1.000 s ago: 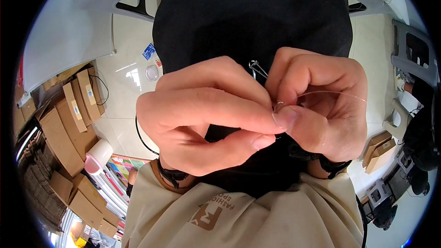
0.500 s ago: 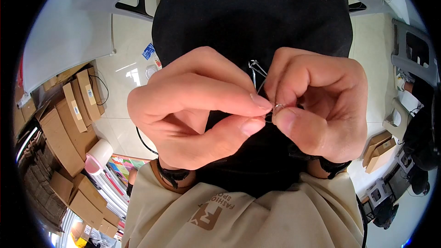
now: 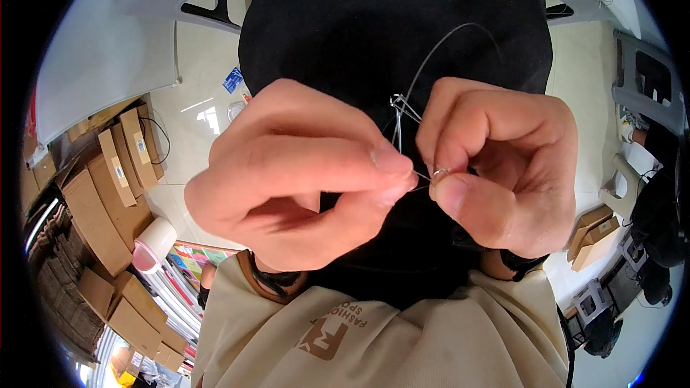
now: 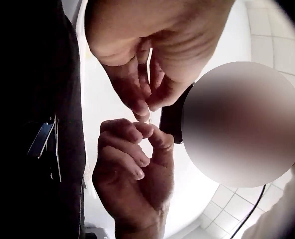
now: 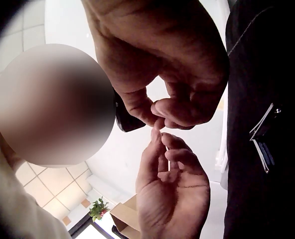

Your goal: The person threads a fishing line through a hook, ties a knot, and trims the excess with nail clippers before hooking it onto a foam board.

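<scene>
Between thumb and index finger, the right hand (image 3: 503, 165) pinches a small metal ring (image 3: 440, 174). The left hand (image 3: 295, 172), a short gap to its left, pinches a thin clear line (image 3: 422, 174) that runs to the ring. A loose stretch of line arcs up over the black cloth (image 3: 338, 21). Behind the hands, a small metal tool (image 3: 399, 109) lies on the cloth, partly hidden. In the left wrist view the left hand (image 4: 157, 45) is above and the right hand (image 4: 135, 174) below, fingertips close together.
Cardboard boxes (image 3: 97, 212) and a pink-and-white container (image 3: 154, 246) stand on the left. A blue packet (image 3: 232, 80) lies on the floor. At the right are a grey stool (image 3: 649, 79) and another cardboard box (image 3: 594, 236).
The left hand has moved left, away from the right fingertips, and its thumb and index finger have closed together. The loose line now arcs over the cloth. The right hand has barely moved.
</scene>
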`<state>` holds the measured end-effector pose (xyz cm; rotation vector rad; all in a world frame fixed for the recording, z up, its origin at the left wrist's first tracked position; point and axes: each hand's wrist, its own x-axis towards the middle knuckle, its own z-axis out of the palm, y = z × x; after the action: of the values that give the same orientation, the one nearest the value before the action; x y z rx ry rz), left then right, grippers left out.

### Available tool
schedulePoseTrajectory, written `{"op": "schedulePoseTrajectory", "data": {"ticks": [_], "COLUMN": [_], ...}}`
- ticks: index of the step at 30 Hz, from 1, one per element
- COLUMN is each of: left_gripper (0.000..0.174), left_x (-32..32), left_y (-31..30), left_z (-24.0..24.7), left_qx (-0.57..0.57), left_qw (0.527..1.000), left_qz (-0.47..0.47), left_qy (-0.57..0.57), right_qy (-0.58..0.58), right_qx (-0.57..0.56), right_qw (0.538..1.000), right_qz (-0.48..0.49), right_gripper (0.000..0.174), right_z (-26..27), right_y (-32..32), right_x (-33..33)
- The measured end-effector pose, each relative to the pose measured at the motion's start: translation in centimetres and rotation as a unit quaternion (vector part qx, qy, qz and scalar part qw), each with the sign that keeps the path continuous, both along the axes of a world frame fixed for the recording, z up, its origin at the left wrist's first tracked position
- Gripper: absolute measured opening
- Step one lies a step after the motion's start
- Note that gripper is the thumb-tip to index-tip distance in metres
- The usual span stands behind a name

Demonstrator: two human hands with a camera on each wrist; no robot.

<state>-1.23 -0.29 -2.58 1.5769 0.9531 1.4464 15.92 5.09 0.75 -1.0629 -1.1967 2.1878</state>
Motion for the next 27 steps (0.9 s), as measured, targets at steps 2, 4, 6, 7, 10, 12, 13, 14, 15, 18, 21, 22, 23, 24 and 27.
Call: {"op": "schedulePoseTrajectory", "data": {"ticks": [2,4,6,7,10,12,13,14,15,18,21,22,23,24,27], "left_gripper": [0.018,0.018,0.019,0.020,0.022,0.024,0.026,0.027,0.028,0.029,0.028,0.027,0.026,0.025,0.022], "left_x": [0.0,0.8,1.6,1.9,2.0,2.2,2.6,2.9,3.2,3.8,3.6,3.6,3.6,3.8,4.7], "left_y": [-0.2,0.0,0.2,0.2,0.4,0.2,0.0,-0.1,-0.4,-1.0,-1.2,-1.2,-1.3,-1.5,-1.8], "left_z": [0.1,0.1,0.1,0.1,0.0,-0.2,-0.3,-0.4,-0.3,0.1,0.2,0.3,0.4,0.5,1.3], "left_qx": [0.022,0.061,0.101,0.116,0.165,0.178,0.175,0.171,0.154,0.101,0.064,0.053,0.042,0.030,-0.021], "left_qw": [0.999,0.995,0.988,0.983,0.973,0.970,0.969,0.968,0.971,0.977,0.981,0.982,0.982,0.980,0.973], "left_qz": [0.022,0.062,0.105,0.124,0.143,0.154,0.166,0.178,0.181,0.187,0.169,0.166,0.162,0.165,0.178], "left_qy": [0.032,0.047,0.059,0.065,0.074,0.066,0.053,0.039,0.022,-0.028,-0.064,-0.077,-0.089,-0.104,-0.143], "right_qy": [0.000,0.016,0.039,0.044,0.037,0.045,0.048,0.048,0.045,0.034,0.021,0.019,0.021,0.019,-0.013], "right_qx": [-0.001,0.036,0.101,0.129,0.183,0.220,0.237,0.251,0.265,0.303,0.347,0.364,0.382,0.401,0.459], "right_qw": [1.000,0.999,0.994,0.991,0.982,0.974,0.970,0.967,0.963,0.952,0.934,0.925,0.913,0.903,0.875], "right_qz": [-0.001,-0.005,-0.008,-0.008,0.003,0.007,0.008,0.007,0.001,-0.028,-0.082,-0.107,-0.140,-0.156,-0.151], "right_gripper": [0.009,0.009,0.008,0.008,0.006,0.005,0.005,0.005,0.005,0.006,0.007,0.008,0.008,0.010,0.013], "right_z": [0.1,-0.2,-0.7,-0.7,-0.4,-0.4,-0.4,-0.3,-0.2,-0.1,0.0,-0.1,-0.3,-0.3,-0.1], "right_y": [0.0,-0.1,-0.3,-0.4,-0.3,-0.3,-0.2,-0.2,-0.2,-0.6,-1.2,-1.5,-1.9,-2.0,-2.0], "right_x": [0.0,0.0,0.1,0.2,0.3,0.2,0.2,0.2,0.2,-0.1,-0.6,-0.8,-1.3,-1.5,-1.6]}}
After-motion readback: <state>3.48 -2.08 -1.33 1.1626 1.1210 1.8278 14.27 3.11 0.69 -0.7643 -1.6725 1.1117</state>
